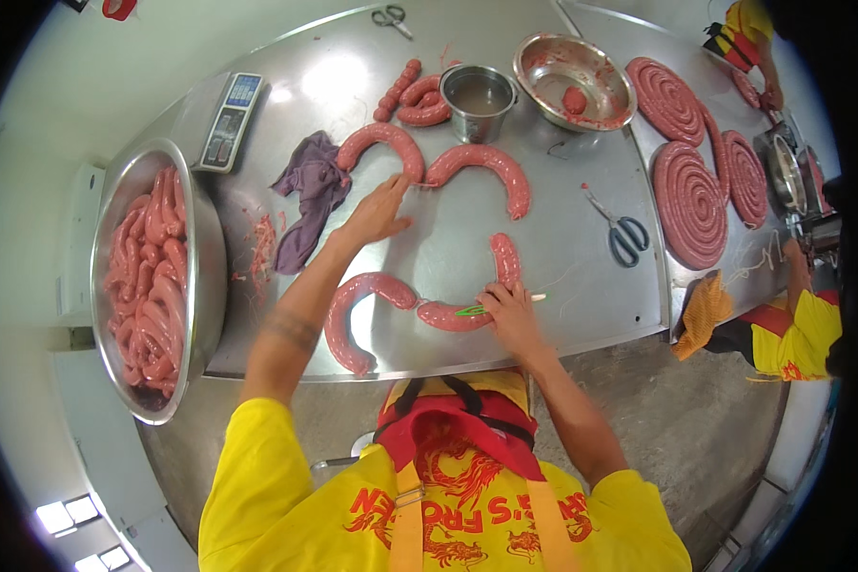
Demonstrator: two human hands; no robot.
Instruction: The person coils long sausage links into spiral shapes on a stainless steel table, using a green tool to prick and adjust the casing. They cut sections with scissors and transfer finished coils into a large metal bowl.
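My left hand [377,213] reaches over the steel table, its fingertips touching the end of a curved raw sausage [382,134] while the thumb stands apart. A tied joint links that sausage to a second curved one [482,159]. Nearer me, my right hand [511,318] is closed around a thin green-handled tool [471,310], whose pale tip sticks out to the right. The same hand rests over a curved sausage [447,317], covering part of it. A short twist joins this sausage to another curved one [343,314] on its left.
A large steel basin [204,286] of sausages stands left, beside a digital scale [232,123] and purple cloth [311,196]. Scissors [628,239] lie right. Behind are a water-filled metal pot [475,118] and meat-smeared bowl [536,61]. Coiled sausages [690,204] and co-workers [794,329] are farther right.
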